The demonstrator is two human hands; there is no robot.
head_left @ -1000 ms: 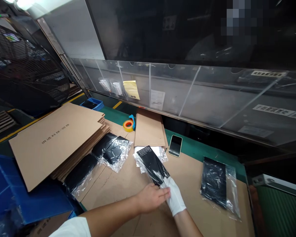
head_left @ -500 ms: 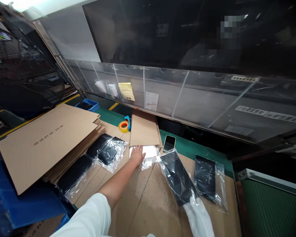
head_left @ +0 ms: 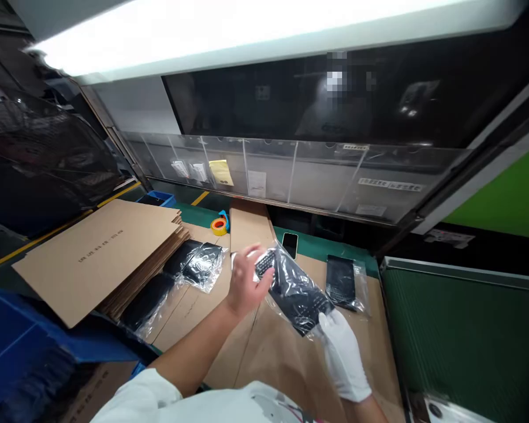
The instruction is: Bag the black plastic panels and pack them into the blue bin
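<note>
A black keyboard [head_left: 300, 294] in a clear plastic bag is held at a slant above the cardboard-covered bench. My right hand [head_left: 341, 349], in a white glove, is closed on its near right end. My bare left hand [head_left: 247, 282] is at the far left end, thumb and fingers apart and curved; whether it presses on the bag is unclear. Behind that hand lie a brown cardboard piece [head_left: 249, 226] and something white, mostly covered. To the right rests another bagged black item [head_left: 340, 282]. More bagged black items [head_left: 203, 261] lie on the left.
A stack of flat cardboard sheets [head_left: 110, 247] stands at left, above a blue bin [head_left: 13, 335]. A tape roll with a blue dispenser [head_left: 219, 226] and a phone [head_left: 290, 244] lie toward the back. Clear divided pockets [head_left: 268, 170] hang behind; a green conveyor-like surface [head_left: 462, 335] is at right.
My left hand has lifted off the white item and moved to the keyboard's far end. My right hand has raised the bagged keyboard and shifted it left. The camera view has also turned.
</note>
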